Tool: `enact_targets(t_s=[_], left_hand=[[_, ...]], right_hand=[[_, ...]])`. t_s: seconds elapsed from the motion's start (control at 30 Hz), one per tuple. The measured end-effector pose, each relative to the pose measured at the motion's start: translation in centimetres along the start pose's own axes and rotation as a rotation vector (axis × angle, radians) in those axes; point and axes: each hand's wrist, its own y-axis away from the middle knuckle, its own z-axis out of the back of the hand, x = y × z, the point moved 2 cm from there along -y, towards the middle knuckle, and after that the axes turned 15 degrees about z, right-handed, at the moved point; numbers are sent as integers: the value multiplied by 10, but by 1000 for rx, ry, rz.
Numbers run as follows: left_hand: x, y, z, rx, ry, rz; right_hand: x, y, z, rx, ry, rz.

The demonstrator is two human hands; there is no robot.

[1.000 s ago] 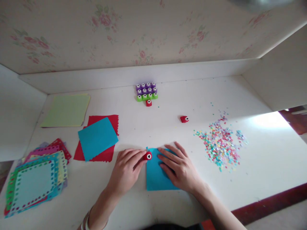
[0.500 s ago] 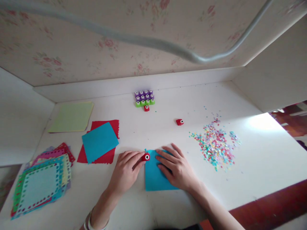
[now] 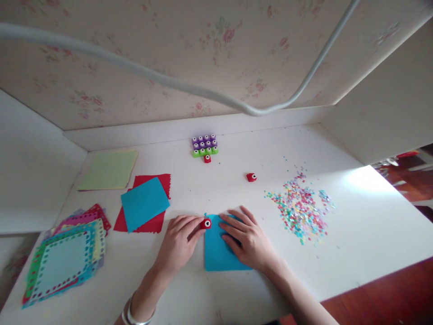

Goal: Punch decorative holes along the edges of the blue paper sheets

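Note:
My left hand (image 3: 181, 239) grips a small red paper punch (image 3: 206, 223) between thumb and fingers. The punch sits at the upper left corner of a blue paper square (image 3: 219, 253), and a tiny blue scrap lies just beyond it. My right hand (image 3: 248, 237) rests flat with fingers spread across the upper right part of that sheet, pressing it to the white table. Farther back on the table lies another red punch (image 3: 251, 177) with a white button, apart from both hands.
Several purple and green punches (image 3: 204, 145) stand in rows by the wall, with a red one in front. Confetti (image 3: 302, 207) is heaped at right. To the left lie blue and red sheets (image 3: 145, 203), pale green paper (image 3: 108, 169) and a stack of punched sheets (image 3: 64, 259).
The camera view has shifted slightly, so the table appears a little lower. My hands, the red punch and the blue sheet keep the same positions relative to each other.

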Motion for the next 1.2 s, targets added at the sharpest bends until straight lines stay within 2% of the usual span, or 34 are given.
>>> enact_targets(t_s=[0.4, 0.63, 0.77, 1.03, 1.1, 1.2], left_hand=[[1, 1, 1, 24, 1, 9], [-17, -8, 12, 1, -27, 59], [-25, -20, 8, 27, -43, 101], [-26, -28, 0, 67, -56, 145], [-28, -30, -1, 100, -130, 200], [-32, -36, -2, 225, -243, 324]], right_hand=[[1, -1, 1, -11, 10, 4], [0, 1, -1, -6, -5, 10], [0, 2, -1, -7, -4, 9], [0, 2, 0, -12, -4, 10], [0, 2, -1, -7, -8, 9], [0, 3, -2, 3, -11, 4]])
